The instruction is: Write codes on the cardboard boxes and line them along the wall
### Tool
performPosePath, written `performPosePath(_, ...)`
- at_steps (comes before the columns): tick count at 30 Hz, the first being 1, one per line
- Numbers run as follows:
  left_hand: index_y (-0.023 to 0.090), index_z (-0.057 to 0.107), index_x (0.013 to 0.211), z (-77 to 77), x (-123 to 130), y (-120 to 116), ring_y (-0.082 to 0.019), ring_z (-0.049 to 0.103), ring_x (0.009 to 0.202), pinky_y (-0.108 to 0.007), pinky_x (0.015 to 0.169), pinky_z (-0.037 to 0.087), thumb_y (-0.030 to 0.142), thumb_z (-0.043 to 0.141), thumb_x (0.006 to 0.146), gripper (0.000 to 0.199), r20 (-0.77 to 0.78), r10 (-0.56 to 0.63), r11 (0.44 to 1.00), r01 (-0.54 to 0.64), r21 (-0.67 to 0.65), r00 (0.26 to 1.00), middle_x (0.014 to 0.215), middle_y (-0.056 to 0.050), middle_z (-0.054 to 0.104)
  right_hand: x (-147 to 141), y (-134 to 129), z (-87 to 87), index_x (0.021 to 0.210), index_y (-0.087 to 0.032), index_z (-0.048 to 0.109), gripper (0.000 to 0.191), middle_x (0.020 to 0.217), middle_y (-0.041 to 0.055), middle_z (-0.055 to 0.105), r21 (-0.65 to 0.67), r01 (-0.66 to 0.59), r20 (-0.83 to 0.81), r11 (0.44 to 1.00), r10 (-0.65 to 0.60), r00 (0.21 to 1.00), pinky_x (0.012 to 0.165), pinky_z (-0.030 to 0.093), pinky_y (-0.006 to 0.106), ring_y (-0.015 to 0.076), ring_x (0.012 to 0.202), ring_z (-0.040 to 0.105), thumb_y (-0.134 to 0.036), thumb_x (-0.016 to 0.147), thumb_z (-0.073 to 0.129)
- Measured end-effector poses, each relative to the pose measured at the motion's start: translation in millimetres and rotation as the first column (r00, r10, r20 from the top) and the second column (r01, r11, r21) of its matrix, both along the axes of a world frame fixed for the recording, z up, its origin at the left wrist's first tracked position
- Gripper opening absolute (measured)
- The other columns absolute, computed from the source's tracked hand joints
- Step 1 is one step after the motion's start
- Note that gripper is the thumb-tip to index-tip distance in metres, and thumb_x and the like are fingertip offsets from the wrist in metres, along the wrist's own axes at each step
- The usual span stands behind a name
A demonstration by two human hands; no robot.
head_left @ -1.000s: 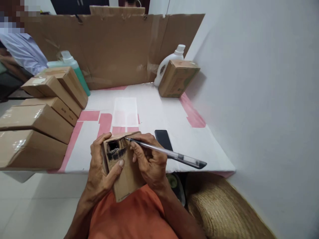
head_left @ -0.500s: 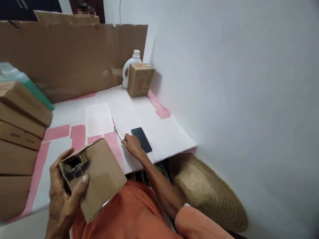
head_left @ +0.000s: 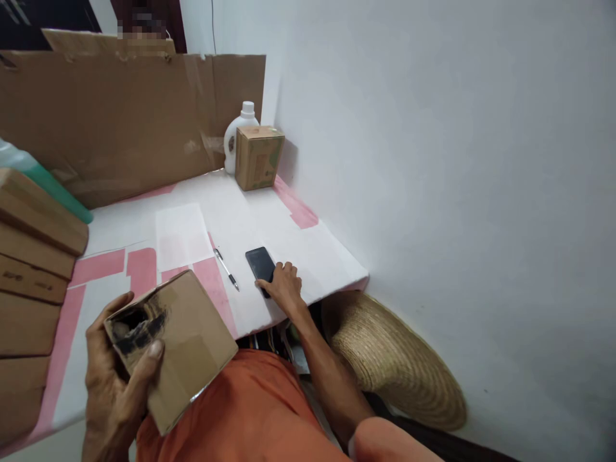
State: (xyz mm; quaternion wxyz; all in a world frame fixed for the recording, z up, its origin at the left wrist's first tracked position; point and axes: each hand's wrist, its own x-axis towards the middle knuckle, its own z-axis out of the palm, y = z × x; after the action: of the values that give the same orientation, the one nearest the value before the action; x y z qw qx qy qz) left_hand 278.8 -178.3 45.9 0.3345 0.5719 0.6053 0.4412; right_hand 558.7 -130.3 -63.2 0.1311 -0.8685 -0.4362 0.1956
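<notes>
My left hand (head_left: 115,372) grips a small cardboard box (head_left: 192,340) at its left side, thumb on top beside a torn, black-marked hole. The box is tilted above the near table edge and my lap. On the table my right hand (head_left: 285,285) has its thumb and fingers round the lower end of a black smartphone (head_left: 260,262), which lies flat. Left of the phone, a pen (head_left: 226,269) rests on the surface. A white sheet of paper (head_left: 183,234) lies just beyond it.
Stacked cardboard boxes (head_left: 33,269) and a bottle of green liquid (head_left: 48,179) stand at the left. A white jug (head_left: 245,115) and another carton (head_left: 258,160) stand at the back. Cardboard panels (head_left: 120,122) screen the far side. A straw hat (head_left: 385,353) is by the wall.
My right hand has let go of the pen, which lies on the table, and has moved right onto the phone. My left hand still holds the box. The view has shifted slightly.
</notes>
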Motion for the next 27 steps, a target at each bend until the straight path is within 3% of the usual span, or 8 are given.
performPosePath(4,0.029,0.046,0.152,-3.9,-3,1,-0.033,0.062,0.119,-0.047,0.099,0.051,0.061,0.072,0.080,0.083,0.004,-0.023,1.000,0.023,0.009,1.000,0.143,-0.009,0.059,12,-1,-13.8,0.129,-0.004,0.059,0.071,0.135,0.0306,0.062,0.024,0.044,-0.126,0.999,-0.040,0.991,0.102,0.048,0.048,0.0432,0.128,0.059,-0.044,0.077,0.087)
performPosePath(9,0.027,0.048,0.150,-6.5,-4,1,-0.030,0.064,0.116,-0.040,0.094,0.054,0.059,0.070,0.083,0.077,0.004,-0.030,0.998,0.029,0.052,1.000,0.138,-0.009,0.061,14,-4,-21.3,0.103,-0.015,0.070,0.028,0.106,0.0123,0.078,0.140,-0.029,-0.399,0.990,0.083,0.913,0.090,0.054,0.040,0.0334,0.105,0.072,-0.032,0.082,0.074)
performPosePath(12,0.026,0.050,0.148,-7.4,-3,1,-0.030,0.064,0.118,-0.040,0.095,0.054,0.057,0.071,0.083,0.075,0.011,-0.022,0.997,0.021,0.076,1.000,0.140,-0.009,0.060,12,-21,-11.4,0.108,-0.016,0.069,0.029,0.105,0.0077,0.079,0.236,-0.065,-0.548,0.970,0.188,0.815,0.088,0.058,0.038,0.0283,0.101,0.074,-0.032,0.084,0.069)
performPosePath(14,0.025,0.050,0.148,-8.6,-3,2,-0.030,0.063,0.120,-0.040,0.096,0.054,0.057,0.071,0.082,0.076,0.032,-0.024,0.997,0.021,0.072,0.999,0.139,-0.009,0.060,11,-35,5.3,0.119,-0.016,0.066,0.038,0.111,0.0098,0.078,0.324,-0.006,-0.716,0.946,0.250,0.652,0.086,0.060,0.039,0.0262,0.097,0.076,-0.040,0.088,0.067)
performPosePath(18,0.025,0.050,0.148,-13.3,-5,5,-0.032,0.060,0.127,-0.045,0.108,0.049,0.056,0.073,0.081,0.077,0.057,-0.059,0.995,0.055,0.077,0.997,0.143,-0.011,0.059,0,-62,59.6,0.111,-0.013,0.070,0.043,0.103,0.0128,0.078,0.400,0.193,-0.912,0.896,0.367,0.185,0.078,0.064,0.039,0.0233,0.082,0.078,-0.048,0.087,0.078)
performPosePath(22,0.024,0.049,0.149,-17.6,-6,6,-0.034,0.058,0.131,-0.052,0.116,0.043,0.054,0.072,0.082,0.077,0.052,-0.081,0.994,0.076,0.082,0.995,0.145,-0.013,0.058,-33,-74,106.4,0.109,-0.013,0.073,0.046,0.096,0.0124,0.079,0.418,0.074,-0.902,0.905,0.423,-0.084,0.072,0.063,0.037,0.0232,0.077,0.077,-0.051,0.084,0.083)
performPosePath(25,0.023,0.050,0.148,-17.9,-9,6,-0.034,0.060,0.128,-0.049,0.110,0.050,0.055,0.074,0.080,0.079,0.038,-0.079,0.992,0.075,0.100,0.996,0.142,-0.013,0.058,-72,-76,116.9,0.114,-0.013,0.074,0.069,0.109,0.0152,0.079,0.374,-0.041,-0.862,0.927,0.331,-0.384,0.093,0.060,0.043,0.0289,0.102,0.076,-0.076,0.083,0.072)
performPosePath(27,0.022,0.056,0.143,-16.8,-10,5,-0.034,0.063,0.122,-0.047,0.103,0.055,0.058,0.077,0.075,0.080,0.026,-0.028,0.993,0.024,0.112,0.999,0.133,-0.012,0.063,-97,-79,115.1,0.116,-0.014,0.075,0.083,0.113,0.0151,0.078,0.326,-0.107,-0.830,0.939,0.231,-0.508,0.105,0.054,0.046,0.0314,0.117,0.072,-0.088,0.081,0.061)
